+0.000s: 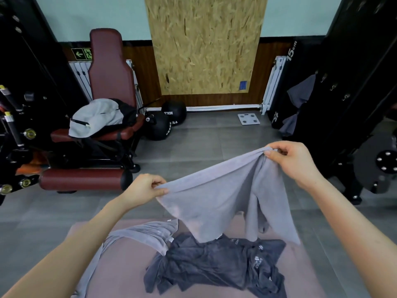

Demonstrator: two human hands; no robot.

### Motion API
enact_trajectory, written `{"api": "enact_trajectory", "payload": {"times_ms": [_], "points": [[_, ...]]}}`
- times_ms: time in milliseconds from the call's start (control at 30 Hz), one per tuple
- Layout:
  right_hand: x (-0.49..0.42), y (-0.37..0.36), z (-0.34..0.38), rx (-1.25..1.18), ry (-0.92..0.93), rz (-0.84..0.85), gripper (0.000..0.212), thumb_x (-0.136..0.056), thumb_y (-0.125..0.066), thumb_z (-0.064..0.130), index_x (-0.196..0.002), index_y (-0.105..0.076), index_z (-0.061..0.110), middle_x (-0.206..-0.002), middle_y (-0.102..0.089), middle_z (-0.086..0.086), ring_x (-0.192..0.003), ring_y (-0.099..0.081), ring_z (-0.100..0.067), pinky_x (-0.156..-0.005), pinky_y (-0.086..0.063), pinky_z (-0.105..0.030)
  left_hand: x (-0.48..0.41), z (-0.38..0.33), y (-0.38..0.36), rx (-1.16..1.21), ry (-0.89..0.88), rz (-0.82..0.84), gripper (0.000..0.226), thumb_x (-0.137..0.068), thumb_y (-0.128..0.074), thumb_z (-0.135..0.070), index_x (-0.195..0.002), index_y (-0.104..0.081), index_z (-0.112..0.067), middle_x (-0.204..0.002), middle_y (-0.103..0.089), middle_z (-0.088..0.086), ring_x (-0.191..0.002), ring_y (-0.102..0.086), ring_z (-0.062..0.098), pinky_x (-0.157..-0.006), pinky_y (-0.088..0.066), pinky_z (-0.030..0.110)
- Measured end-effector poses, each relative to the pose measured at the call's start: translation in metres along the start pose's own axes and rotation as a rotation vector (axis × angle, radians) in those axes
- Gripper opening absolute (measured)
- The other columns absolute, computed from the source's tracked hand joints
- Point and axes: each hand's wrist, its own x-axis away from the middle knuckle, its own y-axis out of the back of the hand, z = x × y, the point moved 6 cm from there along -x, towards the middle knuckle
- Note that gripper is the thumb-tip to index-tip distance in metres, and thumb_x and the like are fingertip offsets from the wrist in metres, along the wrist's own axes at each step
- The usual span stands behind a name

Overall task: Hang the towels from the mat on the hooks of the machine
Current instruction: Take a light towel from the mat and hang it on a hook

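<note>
Mat (129,274) below; 2 hands (144,191) (295,161) pinch towel (214,201).

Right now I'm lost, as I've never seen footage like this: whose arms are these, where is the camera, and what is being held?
One camera, worn on a person's head, looks down at their own bare arms. The left hand and right hand each pinch the top edge of a light grey towel, held above a pink mat. On the mat lie a dark grey towel heap and a second light grey towel. The black machine at right has hooks; grey cloths hang there.
</note>
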Motion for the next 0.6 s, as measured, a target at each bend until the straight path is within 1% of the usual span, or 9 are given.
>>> {"api": "enact_trajectory", "payload": {"times_ms": [67,133,233,300,367,433,500,533,600], "points": [[-0.002,0.002,-0.008,-0.017,-0.025,-0.004,0.017,-0.083,-0.066,0.005,-0.078,-0.07,0.021,-0.068,-0.062,0.009,-0.064,-0.049,-0.008,-0.064,-0.04,-0.024,0.001,0.007,0.005,-0.032,0.008,-0.025,0.031,-0.077,-0.076,-0.019,-0.065,-0.057,-0.04,-0.067,-0.06,-0.033,-0.065,-0.054,-0.004,-0.06,-0.037,0.014],[-0.004,0.001,-0.017,0.017,-0.045,-0.009,0.015,-0.083,-0.066,0.005,-0.079,-0.07,0.019,-0.069,-0.062,0.005,-0.064,-0.049,-0.009,-0.065,-0.041,-0.026,0.0,0.01,0.008,-0.04,0.022,-0.029,0.027,-0.075,-0.077,-0.021,-0.065,-0.06,-0.039,-0.067,-0.062,-0.029,-0.066,-0.055,-0.002,-0.061,-0.039,0.014],[-0.01,0.002,-0.04,0.035,-0.129,-0.056,0.009,-0.083,-0.066,0.008,-0.084,-0.072,0.015,-0.078,-0.066,-0.01,-0.069,-0.053,-0.017,-0.07,-0.045,-0.035,-0.003,0.014,0.012,0.098,0.075,-0.039,0.013,-0.073,-0.079,-0.018,-0.068,-0.07,-0.025,-0.064,-0.068,-0.016,-0.061,-0.058,-0.003,-0.061,-0.043,0.011],[-0.013,0.002,-0.058,0.054,-0.205,-0.086,0.006,-0.083,-0.067,0.011,-0.084,-0.071,0.016,-0.078,-0.066,-0.013,-0.069,-0.053,-0.018,-0.07,-0.046,-0.036,-0.004,0.013,0.016,0.218,0.095,-0.057,0.004,-0.075,-0.077,-0.017,-0.073,-0.074,-0.016,-0.068,-0.07,-0.01,-0.062,-0.058,-0.004,-0.063,-0.043,0.01],[-0.014,0.001,-0.069,-0.006,-0.26,-0.114,0.004,-0.083,-0.067,0.009,-0.084,-0.071,0.01,-0.076,-0.064,-0.01,-0.07,-0.053,-0.017,-0.068,-0.045,-0.033,-0.003,0.009,0.019,0.294,0.08,-0.071,0.001,-0.079,-0.074,-0.015,-0.079,-0.075,-0.016,-0.07,-0.069,-0.014,-0.064,-0.057,-0.006,-0.065,-0.04,0.008],[-0.014,0.0,-0.074,-0.08,-0.303,-0.122,0.005,-0.084,-0.065,0.005,-0.086,-0.07,0.005,-0.073,-0.062,-0.006,-0.07,-0.053,-0.014,-0.063,-0.045,-0.022,-0.002,0.005,0.021,0.35,0.081,-0.056,0.006,-0.082,-0.07,-0.012,-0.084,-0.076,-0.014,-0.07,-0.07,-0.015,-0.064,-0.056,-0.008,-0.063,-0.04,0.005],[-0.013,-0.004,-0.08,-0.094,-0.343,-0.111,0.007,-0.084,-0.065,0.002,-0.089,-0.07,0.002,-0.073,-0.062,-0.005,-0.067,-0.052,-0.013,-0.056,-0.043,-0.012,-0.003,0.006,0.019,0.45,0.132,-0.005,0.008,-0.083,-0.069,-0.01,-0.087,-0.075,-0.009,-0.076,-0.073,-0.004,-0.07,-0.061,0.001,-0.069,-0.047,0.013],[-0.013,-0.006,-0.085,-0.083,-0.367,-0.115,0.009,-0.082,-0.066,0.002,-0.091,-0.069,0.002,-0.073,-0.062,-0.005,-0.068,-0.053,-0.014,-0.059,-0.046,-0.015,-0.004,0.006,0.017,0.509,0.176,0.01,0.008,-0.082,-0.069,-0.009,-0.088,-0.074,-0.006,-0.078,-0.074,0.004,-0.073,-0.062,0.01,-0.072,-0.051,0.022],[-0.009,-0.01,-0.096,-0.016,-0.432,-0.114,0.017,-0.076,-0.072,0.005,-0.092,-0.069,0.01,-0.06,-0.063,0.003,-0.066,-0.057,-0.019,-0.074,-0.053,-0.034,-0.007,0.002,0.018,0.599,0.235,-0.023,0.008,-0.081,-0.069,-0.006,-0.088,-0.07,-0.002,-0.073,-0.071,0.009,-0.071,-0.062,0.018,-0.07,-0.055,0.03]]}}
